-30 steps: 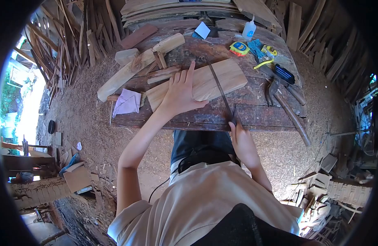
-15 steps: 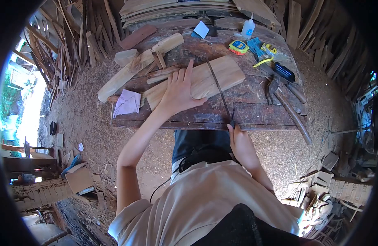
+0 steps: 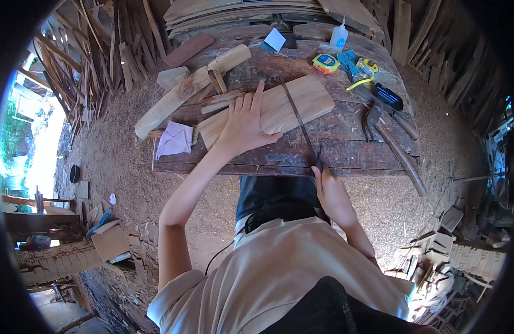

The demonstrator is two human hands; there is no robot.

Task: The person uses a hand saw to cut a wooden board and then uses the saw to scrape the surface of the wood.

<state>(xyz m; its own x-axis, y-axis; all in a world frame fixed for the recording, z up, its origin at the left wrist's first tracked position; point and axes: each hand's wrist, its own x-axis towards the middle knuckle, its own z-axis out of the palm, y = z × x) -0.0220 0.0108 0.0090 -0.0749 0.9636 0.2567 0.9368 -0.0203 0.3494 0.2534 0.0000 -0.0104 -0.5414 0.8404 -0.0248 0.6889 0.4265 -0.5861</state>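
A pale wooden board (image 3: 310, 100) lies aslant on the worn dark workbench (image 3: 357, 158). My left hand (image 3: 243, 127) presses flat on its left part, fingers stretched and thumb spread out. Across the board runs the dark, narrow blade of a handsaw (image 3: 296, 114), seen almost edge-on from above. At the bench's front edge my right hand (image 3: 333, 195) is wrapped round the saw's handle, which the fingers mostly hide. How deep the blade sits in the wood cannot be made out.
Left of the board are a long wood piece (image 3: 173, 106) and a folded pinkish cloth (image 3: 174, 139). To the right lie tape measures (image 3: 326, 63), a hammer (image 3: 399, 150) and a black object (image 3: 388, 97). A glue bottle (image 3: 339, 37) stands at the back.
My right hand has drawn the saw slightly towards me and to the right. My left hand keeps its place on the board.
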